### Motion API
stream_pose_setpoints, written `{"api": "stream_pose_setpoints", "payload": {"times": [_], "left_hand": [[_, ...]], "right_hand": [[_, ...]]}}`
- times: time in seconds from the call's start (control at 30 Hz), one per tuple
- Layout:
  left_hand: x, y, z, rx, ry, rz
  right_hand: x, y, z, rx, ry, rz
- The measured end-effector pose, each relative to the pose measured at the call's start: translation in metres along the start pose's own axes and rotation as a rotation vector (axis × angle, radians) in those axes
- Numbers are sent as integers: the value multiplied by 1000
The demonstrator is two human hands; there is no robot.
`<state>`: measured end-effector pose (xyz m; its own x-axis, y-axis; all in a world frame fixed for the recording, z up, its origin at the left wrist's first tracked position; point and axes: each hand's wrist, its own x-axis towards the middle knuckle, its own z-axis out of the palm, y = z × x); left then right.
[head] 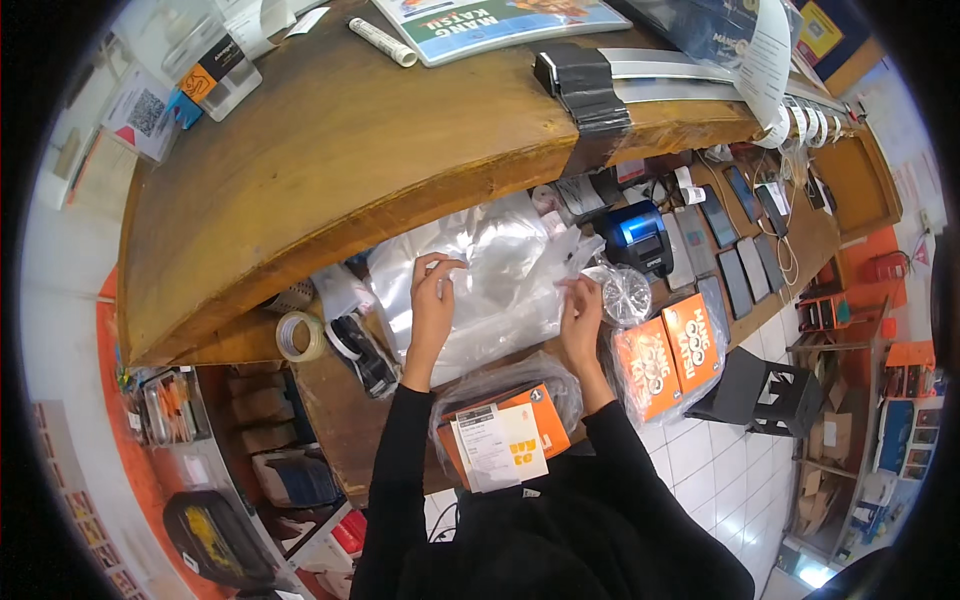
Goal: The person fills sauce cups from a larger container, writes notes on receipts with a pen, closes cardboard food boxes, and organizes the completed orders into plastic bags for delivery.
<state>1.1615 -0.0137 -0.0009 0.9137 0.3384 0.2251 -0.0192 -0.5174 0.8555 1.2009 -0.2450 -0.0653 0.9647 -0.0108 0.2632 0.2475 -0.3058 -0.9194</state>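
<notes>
Clear plastic sheets or bags (487, 277) lie in a stack on the wooden desk before me. My left hand (433, 300) rests over their left part, fingers bent and apart, with nothing seen in them. At the right edge, my right hand (581, 304) has its fingertips pinched on thin clear plastic (577, 255). Nearer my body, an orange box (551, 420) in a clear bag has a printed slip (499, 446) on top. Two more orange boxes (667, 356) in clear plastic are right of my right hand, below a round clear plastic item (626, 295).
A raised wooden counter (337, 150) overhangs the desk's far side. Rolls of tape (300, 336) and a black strap-like bundle (364, 360) lie at left. A small receipt printer (637, 236) and several phones (739, 281) with cables are at right. A black cardboard carrier (757, 394) stands beyond the boxes.
</notes>
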Motion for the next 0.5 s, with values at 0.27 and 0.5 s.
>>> {"api": "stream_pose_setpoints", "payload": {"times": [0.27, 0.5], "left_hand": [[6, -19, 15, 8, 27, 27], [-19, -13, 76, 29, -460, 180]], "right_hand": [[17, -40, 19, -40, -48, 376], [15, -16, 50, -125, 108, 234]]}}
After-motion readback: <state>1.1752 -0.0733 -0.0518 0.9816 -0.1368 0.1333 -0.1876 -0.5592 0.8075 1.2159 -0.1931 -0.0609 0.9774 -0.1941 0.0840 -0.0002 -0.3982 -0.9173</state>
